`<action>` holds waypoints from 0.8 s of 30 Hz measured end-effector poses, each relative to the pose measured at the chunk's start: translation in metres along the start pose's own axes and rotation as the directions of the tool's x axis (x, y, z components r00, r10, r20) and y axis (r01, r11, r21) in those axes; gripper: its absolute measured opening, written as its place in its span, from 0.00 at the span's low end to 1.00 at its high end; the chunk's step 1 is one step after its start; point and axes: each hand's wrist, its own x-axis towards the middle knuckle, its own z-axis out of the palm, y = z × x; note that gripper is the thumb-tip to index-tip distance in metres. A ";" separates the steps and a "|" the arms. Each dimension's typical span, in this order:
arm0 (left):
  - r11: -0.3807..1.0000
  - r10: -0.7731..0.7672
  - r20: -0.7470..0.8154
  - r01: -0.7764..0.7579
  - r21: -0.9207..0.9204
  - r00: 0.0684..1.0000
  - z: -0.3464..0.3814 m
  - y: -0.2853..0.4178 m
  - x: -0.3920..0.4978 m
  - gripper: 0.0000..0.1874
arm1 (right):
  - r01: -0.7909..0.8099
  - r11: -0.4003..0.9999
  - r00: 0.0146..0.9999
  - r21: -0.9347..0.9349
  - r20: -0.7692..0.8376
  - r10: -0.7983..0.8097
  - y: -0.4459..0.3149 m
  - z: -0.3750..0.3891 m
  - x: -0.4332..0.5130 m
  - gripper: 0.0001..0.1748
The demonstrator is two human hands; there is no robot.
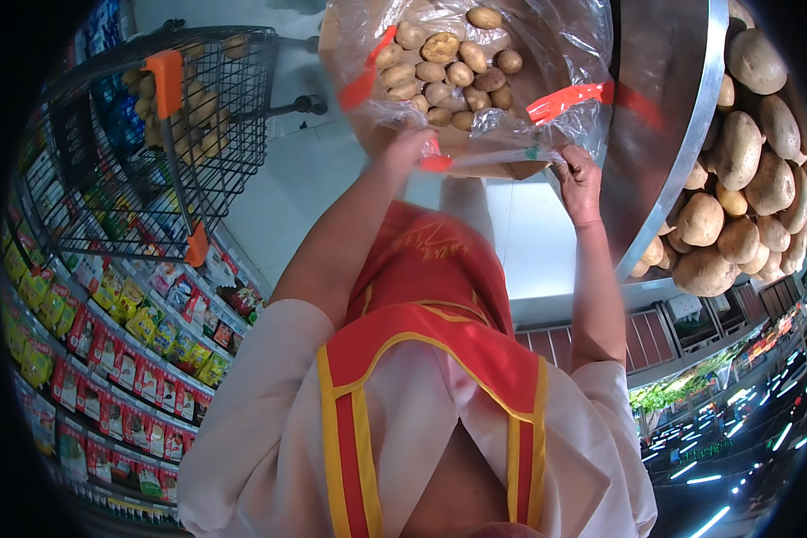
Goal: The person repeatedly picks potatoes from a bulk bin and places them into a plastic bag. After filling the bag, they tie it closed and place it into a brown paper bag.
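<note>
Before me is a cardboard box (pixel 360 131) lined with a clear plastic bag (pixel 575 44). Inside, loose potatoes (pixel 458 74) lie in a heap, several layers hard to tell apart. My left hand (pixel 411 146) pinches the bag's near edge, beside a piece of red tape (pixel 436 162). At the right end of that same edge, my right hand (pixel 580 176) is closed on the plastic. Between both hands the edge is stretched nearly straight. More red strips (pixel 568 101) cross the bag on both sides.
On the right, a metal-edged display stand (pixel 679 144) bears a pile of larger potatoes (pixel 740 195). A wire shopping cart (pixel 232 148) holding potatoes stands at left, by shelves of packaged goods (pixel 131 370). Pale floor tiles (pixel 309 175) lie below.
</note>
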 end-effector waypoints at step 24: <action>0.659 0.122 -0.352 -0.340 -0.671 0.928 -0.052 0.076 0.166 0.09 | 0.038 0.880 0.967 -0.473 0.241 0.088 0.059 0.125 0.024 0.24</action>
